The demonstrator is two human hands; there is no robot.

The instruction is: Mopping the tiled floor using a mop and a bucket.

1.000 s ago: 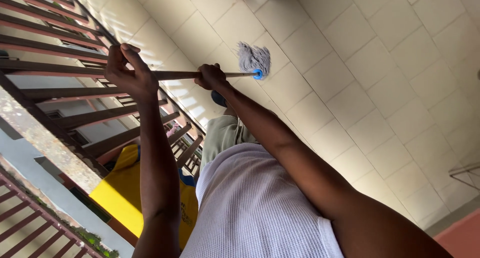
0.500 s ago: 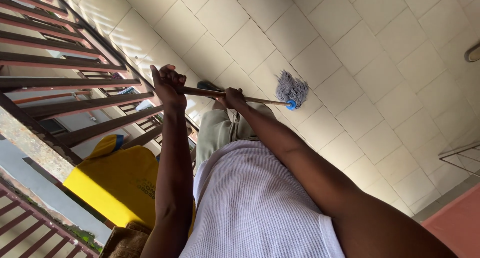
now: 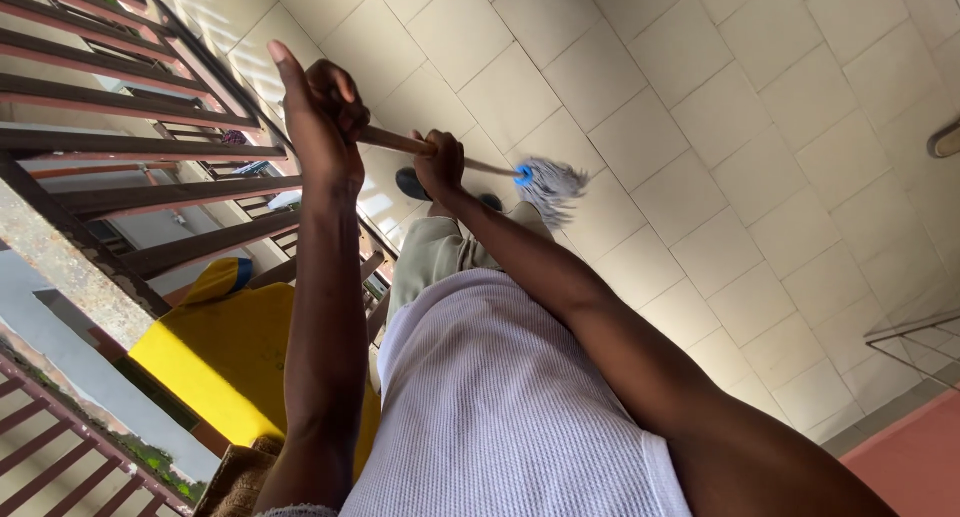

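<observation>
Wooden mop handle (image 3: 385,140) gripped by both hands, left (image 3: 322,117) and right (image 3: 440,165).

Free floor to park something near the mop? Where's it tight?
Bare cream floor tiles stretch wide beyond the grey string mop head, out to the metal frame by the reddish strip. Crowded along the brown metal railing: left hand and right hand grip the wooden mop handle there, with a yellow cloth draped below.
</observation>
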